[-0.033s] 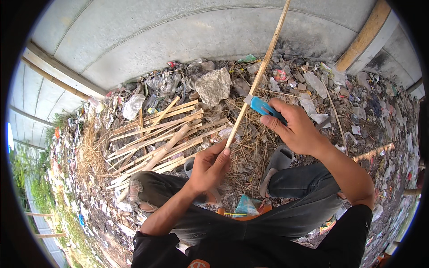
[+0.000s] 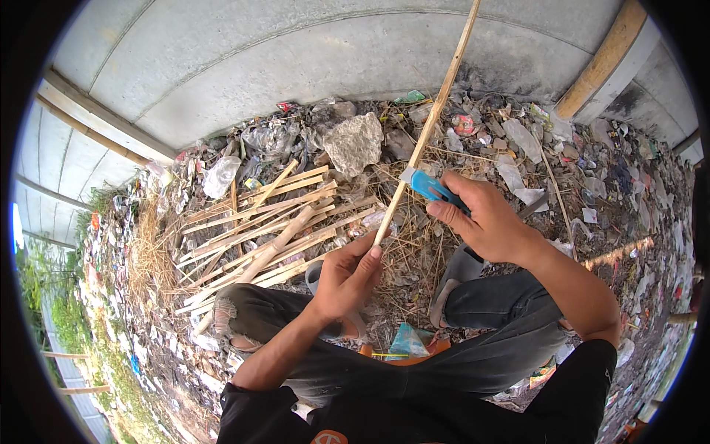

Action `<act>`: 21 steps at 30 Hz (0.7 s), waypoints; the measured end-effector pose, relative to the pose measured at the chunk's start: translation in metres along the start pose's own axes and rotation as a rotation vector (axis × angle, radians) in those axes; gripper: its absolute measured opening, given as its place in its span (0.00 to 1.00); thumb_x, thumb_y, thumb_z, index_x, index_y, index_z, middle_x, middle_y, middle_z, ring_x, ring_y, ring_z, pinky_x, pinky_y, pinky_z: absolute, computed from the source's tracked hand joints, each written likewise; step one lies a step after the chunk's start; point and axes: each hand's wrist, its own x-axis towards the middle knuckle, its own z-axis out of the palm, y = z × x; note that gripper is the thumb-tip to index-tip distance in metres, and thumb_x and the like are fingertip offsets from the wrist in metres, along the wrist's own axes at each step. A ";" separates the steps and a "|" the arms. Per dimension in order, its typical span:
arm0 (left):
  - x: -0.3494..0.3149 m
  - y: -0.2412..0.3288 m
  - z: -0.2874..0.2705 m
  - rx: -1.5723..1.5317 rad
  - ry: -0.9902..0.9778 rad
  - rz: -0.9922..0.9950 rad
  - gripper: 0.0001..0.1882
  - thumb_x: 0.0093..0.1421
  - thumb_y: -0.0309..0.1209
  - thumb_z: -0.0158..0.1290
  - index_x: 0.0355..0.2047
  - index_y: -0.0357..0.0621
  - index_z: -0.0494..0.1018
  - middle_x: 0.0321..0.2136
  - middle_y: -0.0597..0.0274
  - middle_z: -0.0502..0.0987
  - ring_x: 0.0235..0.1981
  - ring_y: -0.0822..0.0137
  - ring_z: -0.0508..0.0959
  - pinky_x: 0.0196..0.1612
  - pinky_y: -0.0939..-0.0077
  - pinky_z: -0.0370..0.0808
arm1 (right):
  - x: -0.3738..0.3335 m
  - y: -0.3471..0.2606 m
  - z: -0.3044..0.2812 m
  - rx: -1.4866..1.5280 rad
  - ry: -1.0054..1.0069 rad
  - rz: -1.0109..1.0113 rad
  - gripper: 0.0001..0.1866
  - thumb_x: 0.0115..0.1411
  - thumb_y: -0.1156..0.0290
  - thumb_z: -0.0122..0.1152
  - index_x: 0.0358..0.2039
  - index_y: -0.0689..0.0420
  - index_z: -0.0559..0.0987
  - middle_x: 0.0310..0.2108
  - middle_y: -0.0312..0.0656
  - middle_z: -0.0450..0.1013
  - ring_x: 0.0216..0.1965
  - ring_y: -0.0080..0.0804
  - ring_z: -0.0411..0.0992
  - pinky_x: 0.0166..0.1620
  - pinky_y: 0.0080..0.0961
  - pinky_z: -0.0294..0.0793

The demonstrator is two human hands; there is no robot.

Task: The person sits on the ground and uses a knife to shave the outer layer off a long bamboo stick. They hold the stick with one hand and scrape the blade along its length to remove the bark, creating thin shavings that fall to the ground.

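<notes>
The blue cutter [image 2: 436, 188] has slid slightly down the slim, pale wooden stick [image 2: 442, 90], bringing its metal end nearer the left hand [image 2: 346, 274]. The left fingers pinch the stick, which rises toward one o'clock; the right hand [image 2: 484, 218] grips the cutter. Rough split sticks [image 2: 255, 233] lie at nine o'clock.

No words or numbers can be read clearly. On the front of the black shirt [image 2: 429, 414] sits 1 orange emblem [image 2: 329, 437] with a pale mark, cut by the lower edge. Near the wall [image 2: 296, 63], 1 red-and-white wrapper [image 2: 464, 125] and 1 green wrapper [image 2: 409, 97] show print too small to make out.
</notes>
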 end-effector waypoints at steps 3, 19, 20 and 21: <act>0.000 -0.001 0.003 0.009 0.019 0.013 0.21 0.76 0.34 0.43 0.64 0.36 0.67 0.14 0.73 0.67 0.10 0.82 0.60 0.15 0.84 0.56 | -0.011 -0.015 0.018 -0.118 -0.142 0.101 0.21 0.69 0.50 0.56 0.34 0.58 0.74 0.16 0.49 0.71 0.20 0.54 0.74 0.25 0.46 0.70; -0.039 -0.019 -0.012 0.182 -0.039 0.026 0.21 0.72 0.31 0.53 0.59 0.28 0.72 0.26 0.74 0.74 0.27 0.84 0.67 0.28 0.83 0.67 | 0.012 0.110 -0.098 -0.481 0.417 0.456 0.31 0.71 0.43 0.51 0.30 0.62 0.77 0.13 0.42 0.64 0.17 0.39 0.64 0.25 0.40 0.62; -0.041 -0.023 -0.019 0.238 -0.074 0.070 0.20 0.72 0.31 0.53 0.58 0.28 0.72 0.25 0.73 0.74 0.27 0.84 0.67 0.28 0.82 0.67 | 0.005 0.117 -0.111 -0.494 0.481 0.481 0.31 0.71 0.43 0.51 0.30 0.62 0.77 0.13 0.39 0.62 0.16 0.34 0.62 0.25 0.37 0.61; -0.043 -0.026 -0.023 0.296 -0.092 0.106 0.20 0.72 0.31 0.53 0.58 0.28 0.73 0.25 0.72 0.74 0.27 0.84 0.68 0.28 0.82 0.67 | 0.007 0.112 -0.109 -0.421 0.497 0.450 0.30 0.71 0.44 0.52 0.30 0.62 0.77 0.14 0.38 0.62 0.17 0.31 0.62 0.25 0.35 0.60</act>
